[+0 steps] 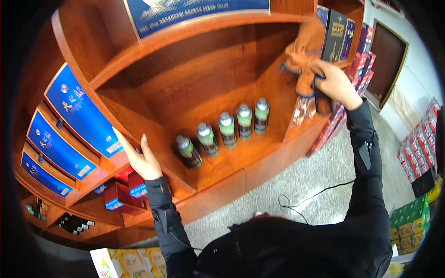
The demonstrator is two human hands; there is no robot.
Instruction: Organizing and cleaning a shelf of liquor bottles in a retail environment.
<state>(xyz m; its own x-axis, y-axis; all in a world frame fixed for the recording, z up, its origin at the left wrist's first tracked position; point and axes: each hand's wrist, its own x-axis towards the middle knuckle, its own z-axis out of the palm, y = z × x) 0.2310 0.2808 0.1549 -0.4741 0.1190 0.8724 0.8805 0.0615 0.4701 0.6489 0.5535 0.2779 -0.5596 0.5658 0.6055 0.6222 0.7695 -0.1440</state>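
My right hand (335, 83) grips a bunched orange cloth (300, 55) with dark blue edging, blurred and raised by the right upright of a wooden shelf compartment (215, 59). My left hand (142, 161), thumb and fingers apart, rests against the upright divider (120, 121) on the compartment's left and holds nothing. Between my hands, several silver-topped cans (227, 130) with green and dark labels stand in a slanting row on the compartment floor.
Large blue boxes (80, 111) fill the shelves at left; dark red boxes (121, 194) sit below. A black box (335, 36) stands at upper right. Stacked cartons (419, 153) line the right side. A thin black cable (288, 205) trails over the speckled floor (271, 184).
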